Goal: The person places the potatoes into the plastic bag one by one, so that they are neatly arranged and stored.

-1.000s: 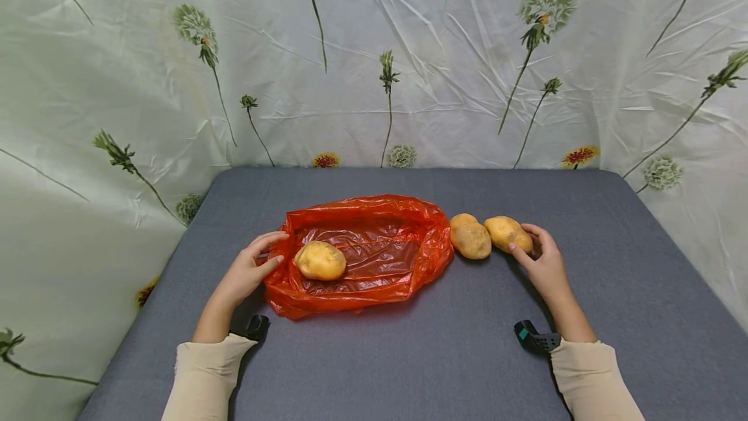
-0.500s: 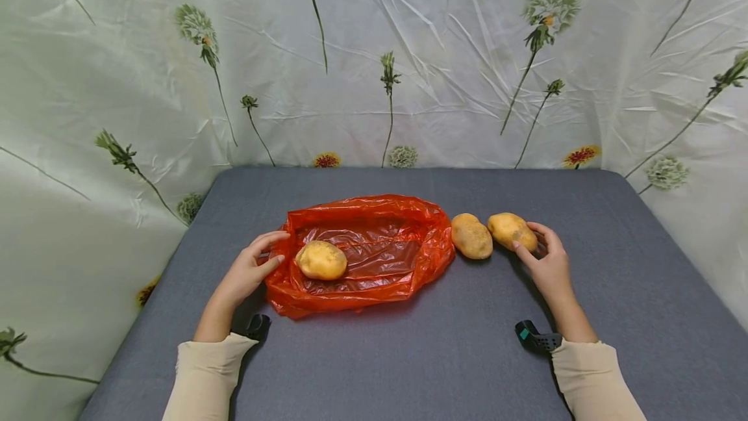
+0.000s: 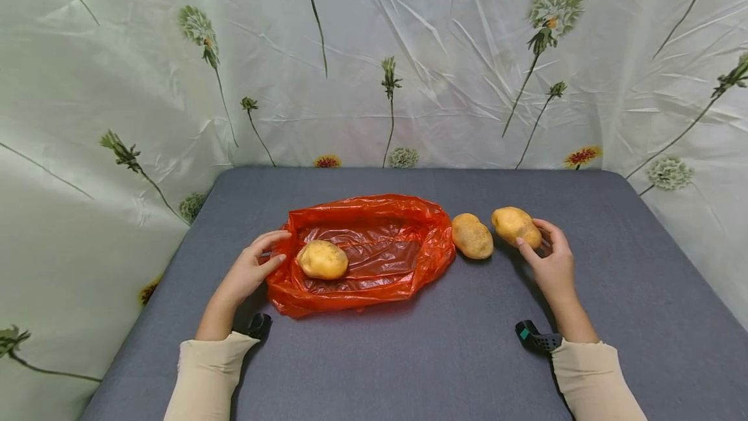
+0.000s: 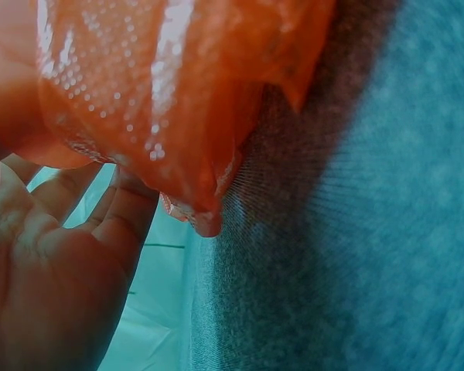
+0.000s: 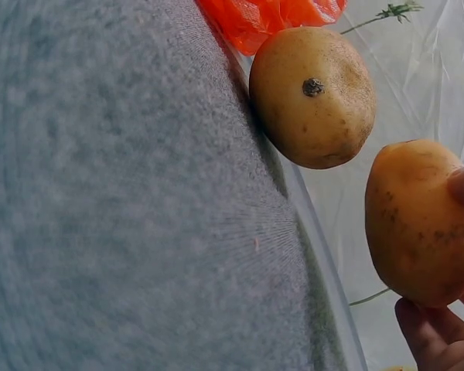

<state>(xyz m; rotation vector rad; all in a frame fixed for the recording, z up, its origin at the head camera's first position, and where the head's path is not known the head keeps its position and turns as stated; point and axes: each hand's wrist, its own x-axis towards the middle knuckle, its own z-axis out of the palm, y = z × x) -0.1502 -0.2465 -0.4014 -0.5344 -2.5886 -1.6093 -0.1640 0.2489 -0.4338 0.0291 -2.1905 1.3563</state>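
A red plastic bag (image 3: 429, 258) lies spread on the grey table with its mouth facing up, and one potato (image 3: 323, 260) sits inside at the left. My left hand (image 3: 251, 271) holds the bag's left edge between thumb and fingers; folds of the bag cover part of the thumb in the left wrist view. My right hand (image 3: 550, 265) grips a second potato (image 3: 515, 226) from its right side, and the right wrist view shows this potato (image 5: 417, 224) raised off the table. A third potato (image 3: 472, 236) rests on the table against the bag's right end.
The grey table (image 3: 397, 356) ends at the back against a pale curtain (image 3: 456, 83) printed with flowers. Each wrist wears a black band, such as the right wristband (image 3: 536, 336) near the sleeve.
My right hand has lifted its potato up and slightly to the right, away from the neighbouring potato. The left hand and the bag have stayed in place.
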